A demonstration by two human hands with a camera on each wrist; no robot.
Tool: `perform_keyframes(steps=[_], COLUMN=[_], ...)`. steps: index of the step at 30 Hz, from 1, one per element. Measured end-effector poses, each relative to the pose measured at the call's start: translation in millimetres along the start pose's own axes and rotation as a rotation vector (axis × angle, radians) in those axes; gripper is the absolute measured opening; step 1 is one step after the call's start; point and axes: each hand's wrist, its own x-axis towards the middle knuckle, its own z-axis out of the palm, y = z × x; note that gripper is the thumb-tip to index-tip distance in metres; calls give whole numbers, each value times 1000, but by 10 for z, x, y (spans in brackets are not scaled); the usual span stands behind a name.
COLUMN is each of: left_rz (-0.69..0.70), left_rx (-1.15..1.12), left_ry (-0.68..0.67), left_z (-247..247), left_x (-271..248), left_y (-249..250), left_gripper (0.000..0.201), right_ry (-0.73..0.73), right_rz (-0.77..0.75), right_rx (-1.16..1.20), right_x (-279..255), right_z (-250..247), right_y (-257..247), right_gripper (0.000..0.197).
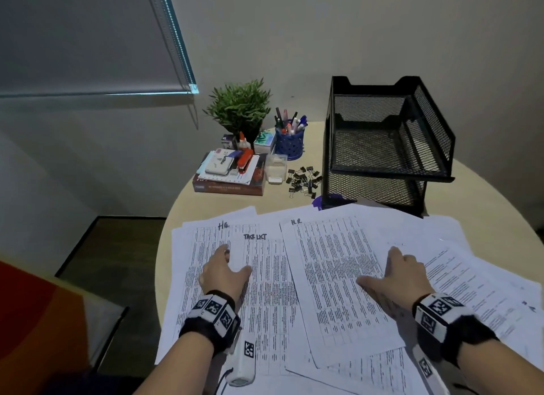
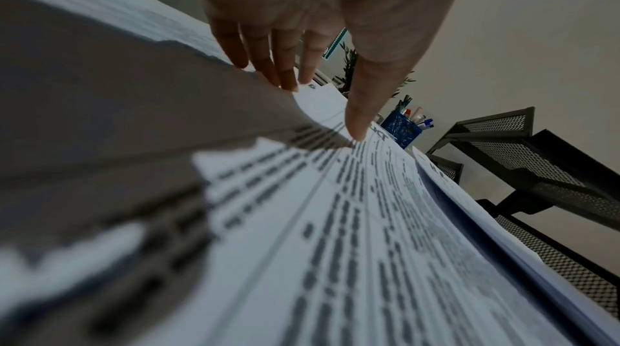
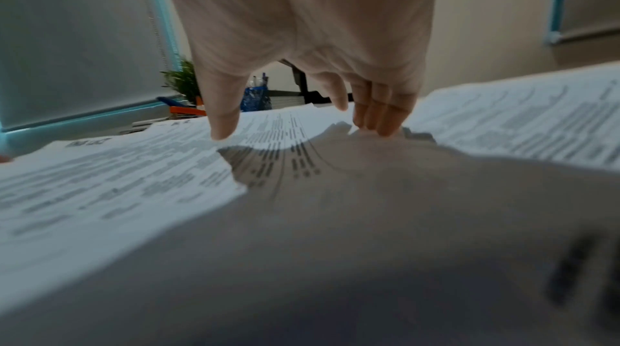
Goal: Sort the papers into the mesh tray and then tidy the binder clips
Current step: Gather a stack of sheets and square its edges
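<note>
Papers (image 1: pixel 323 276) loosely fanned across near bench (image 1: pixel 188 215) edge | my left hand (image 1: pixel 220 274) and right hand (image 1: pixel 394 279) spread flat on them | mesh tray (image 1: pixel 385 147) empty, far right | risk: overlapped sheets slide off when gathered

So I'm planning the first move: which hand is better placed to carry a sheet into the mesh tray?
Probably the right hand. It rests flat on the HR-marked sheet, on the side where the mesh tray stands. The left hand lies farther away, on the far-left sheets.
</note>
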Motion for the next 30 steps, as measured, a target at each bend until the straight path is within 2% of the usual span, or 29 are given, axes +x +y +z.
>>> perform_keyframes(steps=[2, 3, 4, 6, 7, 8, 13, 22, 26, 30], left_rz=[-17, -24, -21, 10, 26, 42, 57, -12, -3, 5], left_rx=[63, 88, 90, 44, 18, -6, -240, -210, -139, -214], left_ry=[-61, -77, -78, -56, -47, -30, -17, -79, -151, -141], left_z=[6, 3, 4, -40, -52, -50, -54, -133, -125, -172], left_x=[11, 10, 14, -15, -29, -37, -136, -96, -141, -185], left_y=[8, 16, 23, 81, 97, 100, 141, -1, -7, 64], left_gripper=[77, 72, 61, 22, 12, 16, 14, 13, 18, 13], right_ry=[50, 66, 74, 68, 62, 52, -9, -109, -113, -101], right_rz=[-10, -14, -15, 3, 18, 31, 81, 132, 123, 82], right_rx=[19, 31, 40, 43, 37, 30, -10, 38, 41, 77], right_x=[33, 56, 81, 123, 136, 151, 214, 305, 310, 295], right_z=[3, 3, 0, -20, -37, -50, -42, -89, -86, -56], right_y=[-3, -8, -18, -62, -88, -114, -199, -288, -228, -191], right_gripper=[101, 100, 101, 105, 108, 109, 108, 122, 109, 93])
